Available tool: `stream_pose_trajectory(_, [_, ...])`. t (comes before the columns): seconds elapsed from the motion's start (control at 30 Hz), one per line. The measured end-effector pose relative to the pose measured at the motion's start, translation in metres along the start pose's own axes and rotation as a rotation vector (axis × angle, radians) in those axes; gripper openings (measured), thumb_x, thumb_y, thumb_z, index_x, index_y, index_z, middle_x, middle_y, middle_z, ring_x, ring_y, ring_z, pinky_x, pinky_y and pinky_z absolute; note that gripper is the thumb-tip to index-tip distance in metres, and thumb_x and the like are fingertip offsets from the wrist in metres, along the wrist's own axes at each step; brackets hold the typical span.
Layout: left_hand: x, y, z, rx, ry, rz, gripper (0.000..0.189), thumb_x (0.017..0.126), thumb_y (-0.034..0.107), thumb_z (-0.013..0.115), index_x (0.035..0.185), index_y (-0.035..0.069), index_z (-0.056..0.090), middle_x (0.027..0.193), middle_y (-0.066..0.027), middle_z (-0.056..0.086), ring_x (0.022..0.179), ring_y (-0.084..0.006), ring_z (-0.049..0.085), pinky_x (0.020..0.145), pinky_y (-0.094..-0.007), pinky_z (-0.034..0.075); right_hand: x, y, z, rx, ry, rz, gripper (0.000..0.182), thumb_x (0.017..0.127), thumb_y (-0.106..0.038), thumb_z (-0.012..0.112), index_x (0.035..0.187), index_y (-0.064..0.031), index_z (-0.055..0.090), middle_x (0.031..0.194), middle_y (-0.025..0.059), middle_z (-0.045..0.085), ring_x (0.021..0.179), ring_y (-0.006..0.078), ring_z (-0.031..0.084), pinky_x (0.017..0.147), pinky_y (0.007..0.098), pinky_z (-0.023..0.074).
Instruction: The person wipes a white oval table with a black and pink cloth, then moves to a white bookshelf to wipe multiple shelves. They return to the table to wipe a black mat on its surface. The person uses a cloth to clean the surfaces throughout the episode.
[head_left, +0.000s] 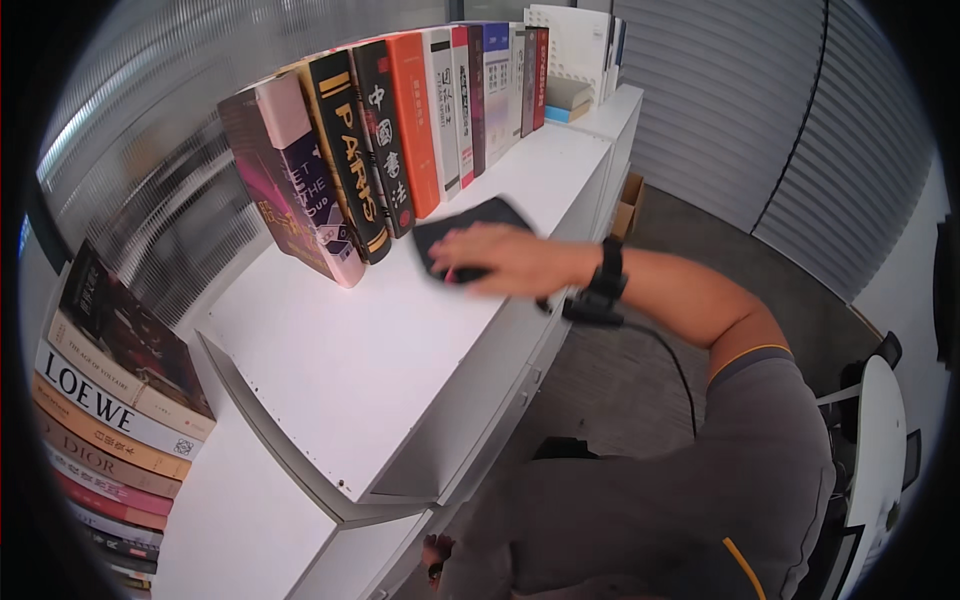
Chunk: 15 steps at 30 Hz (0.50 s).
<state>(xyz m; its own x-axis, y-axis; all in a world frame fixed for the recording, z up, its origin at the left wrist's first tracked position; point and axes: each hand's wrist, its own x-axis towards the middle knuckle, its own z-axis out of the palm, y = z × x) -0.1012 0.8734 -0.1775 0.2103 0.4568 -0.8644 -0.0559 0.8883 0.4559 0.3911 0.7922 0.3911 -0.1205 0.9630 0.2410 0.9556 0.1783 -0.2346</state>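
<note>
My right hand (491, 259), blurred, lies over a folded dark cloth (487, 214) on the white cabinet top (360, 367). The cloth is near the front edge, beside a row of upright books. My left hand (437, 553) hangs low by the cabinet front, partly behind my sleeve; whether it holds anything cannot be told. Closest to the cloth are a black book with white characters (384, 142) and an orange book (415, 124). Left of them stand a thick black and gold book (351, 157) and a pink and purple book (307, 180).
A tall stack of books (112, 442) rises at the far left, beside a lower white surface (240, 510). White binders (574, 45) and small books (568, 97) stand at the far end. A cardboard box (628, 204) is on the floor. A cable runs from my right wrist.
</note>
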Motion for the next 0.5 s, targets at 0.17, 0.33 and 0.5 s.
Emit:
stream_pose_trajectory(0.17, [-0.027,-0.014,-0.014,-0.016,0.098,0.009,0.055,0.086,0.045,0.061,0.13,0.013,0.053,0.127,-0.0094,0.061,0.12,-0.0294,0.056,0.099,-0.0428,0.045,-0.073,0.197,-0.059,-0.065,0.199,0.693,0.066,0.093,-0.046,0.052,0.137,0.002,0.045,0.138,0.0249,0.047,0.128,0.0344,0.046,0.108,0.037,0.0347])
stream_pose_trajectory(0.33, [-0.051,-0.085,-0.045,0.113,0.163,-0.033,0.056,0.086,0.044,0.062,0.131,0.012,0.052,0.126,-0.01,0.061,0.119,-0.0304,0.056,0.098,-0.0431,0.045,-0.092,0.293,-0.087,-0.214,0.348,1.059,0.058,0.088,-0.044,0.054,0.125,0.0017,0.056,0.119,0.0235,0.062,0.113,0.0365,0.057,0.098,0.0416,0.0425])
stream_pose_trajectory(0.5, [-0.061,-0.18,-0.075,1.264,0.172,0.094,0.058,0.085,0.043,0.064,0.132,0.011,0.05,0.125,-0.0107,0.062,0.119,-0.0314,0.057,0.098,-0.0434,0.046,-0.085,0.193,-0.041,-0.126,0.316,0.601,0.062,0.093,-0.041,0.053,0.138,0.0011,0.045,0.14,0.0231,0.048,0.134,0.0369,0.041,0.112,0.0421,0.0283])
